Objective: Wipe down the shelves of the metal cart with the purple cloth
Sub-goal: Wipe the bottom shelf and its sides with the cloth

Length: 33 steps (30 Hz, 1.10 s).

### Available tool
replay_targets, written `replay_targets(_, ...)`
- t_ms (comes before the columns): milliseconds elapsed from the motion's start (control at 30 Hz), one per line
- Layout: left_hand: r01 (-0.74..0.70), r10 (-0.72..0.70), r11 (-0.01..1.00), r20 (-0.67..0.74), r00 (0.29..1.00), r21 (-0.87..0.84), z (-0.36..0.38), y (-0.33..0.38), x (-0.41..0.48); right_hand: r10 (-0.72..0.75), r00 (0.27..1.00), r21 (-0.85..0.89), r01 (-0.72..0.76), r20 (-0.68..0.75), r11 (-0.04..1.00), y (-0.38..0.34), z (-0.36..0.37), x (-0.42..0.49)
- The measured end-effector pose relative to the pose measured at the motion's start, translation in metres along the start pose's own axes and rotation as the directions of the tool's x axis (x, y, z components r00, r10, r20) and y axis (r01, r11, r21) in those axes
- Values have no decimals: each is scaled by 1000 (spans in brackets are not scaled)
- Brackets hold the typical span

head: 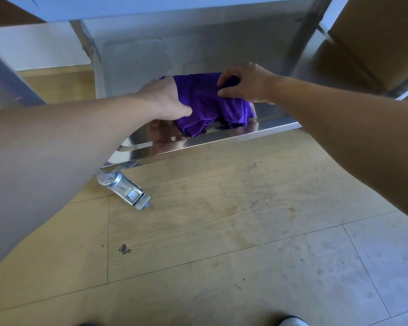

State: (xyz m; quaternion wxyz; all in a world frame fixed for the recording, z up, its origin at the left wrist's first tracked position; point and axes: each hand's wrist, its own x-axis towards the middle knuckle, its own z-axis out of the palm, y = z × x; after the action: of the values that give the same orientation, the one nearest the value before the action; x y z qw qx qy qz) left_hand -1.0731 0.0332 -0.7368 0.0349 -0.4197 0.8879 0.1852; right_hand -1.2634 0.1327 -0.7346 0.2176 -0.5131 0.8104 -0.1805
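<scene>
Purple cloth (210, 107) gripped at left side by left hand (165, 100), pinched at top by right hand (245, 84). Cloth bunched on bottom shelf (222, 137) of metal cart (97, 67), near front edge. Step judged: cloth being gathered for wiping. Next: flat pressure and strokes toward back corners required.

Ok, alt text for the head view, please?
A bunched purple cloth sits on the metal cart's lower shelf, left hand gripping its left side, right hand pinching its top. A caster and wooden floor show below.
</scene>
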Motion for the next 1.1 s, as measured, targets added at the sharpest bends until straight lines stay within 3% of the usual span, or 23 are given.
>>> replay_targets(100,1,3,996,40,999,-85,-1,4,-1,7,1000,43,-8,15,999,-2,1,-1)
replay_targets(233,22,-9,967,50,999,-254,-2,5,-3,138,990,307,-138,22,942,-2,0,-1)
replay_targets(367,-67,58,990,-71,996,-125,-11,0,-1,169,981,418,-193,95,888,-2,-10,-3)
replay_targets(433,-116,111,993,-153,982,-21,-18,-2,1,138,984,325,-168,113,931,-4,-14,-6)
replay_targets(500,-134,147,989,-251,957,66,-25,-5,2,123,990,101,-130,71,986,-7,-19,-9)
replay_targets(600,-108,156,983,-379,912,147,-34,-7,2,70,990,-149,-88,-119,985,-10,-25,-7)
replay_targets(667,-119,206,971,-466,860,209,-38,-5,-1,-28,957,-217,-37,-289,975,-12,-31,-5)
replay_targets(733,-160,279,950,-494,824,270,-39,-3,-3,-127,925,-302,15,-357,953,-14,-34,-4)
replay_targets(800,-233,340,927,-397,853,293,-33,-6,-3,-167,951,-452,33,-259,891,-10,-32,-6)
replay_targets(867,-317,360,913,-143,922,256,-23,-10,-5,-94,994,-581,49,-49,813,-4,-25,-14)
replay_targets(967,-300,281,946,153,947,123,-17,-18,-12,10,990,-555,70,139,829,1,-19,-23)
replay_targets(1100,-212,209,977,131,969,8,-24,-27,-13,-108,993,-390,121,57,913,-11,-18,-15)
